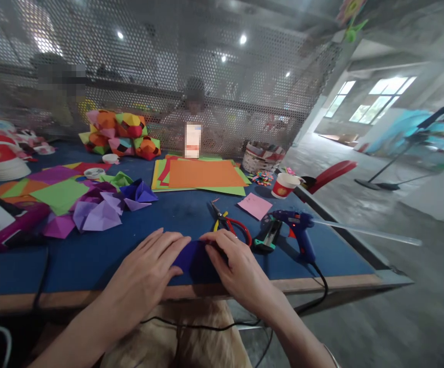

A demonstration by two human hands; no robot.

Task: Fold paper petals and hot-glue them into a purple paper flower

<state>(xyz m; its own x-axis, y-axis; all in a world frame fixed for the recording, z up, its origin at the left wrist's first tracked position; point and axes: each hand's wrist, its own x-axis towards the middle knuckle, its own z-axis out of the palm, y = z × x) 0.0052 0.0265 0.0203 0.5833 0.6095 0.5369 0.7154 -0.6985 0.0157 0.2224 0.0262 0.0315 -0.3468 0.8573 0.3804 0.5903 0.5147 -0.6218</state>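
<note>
A dark blue sheet of paper point(193, 258) lies at the table's near edge, between my two hands. My left hand point(149, 263) holds its left side down, with the fingers close together on top and the thumb at the near edge. My right hand point(237, 263) has its fingers bent over the sheet's right side, pressing at the far edge. Part of the paper is covered by both hands. Just beyond my right hand lie pliers point(231, 224) with red and yellow handles. Folded purple paper pieces point(99, 210) and a blue one point(139, 194) sit to the left.
A blue glue gun point(301, 225) with a long glue stick lies right, its cord over the edge, beside a black-green tool point(268, 235). Behind are stacked coloured sheets point(206, 174), pink paper point(255, 205), a paper cup point(285, 185) and paper balls point(120, 133). A magenta device point(10, 225) stands left.
</note>
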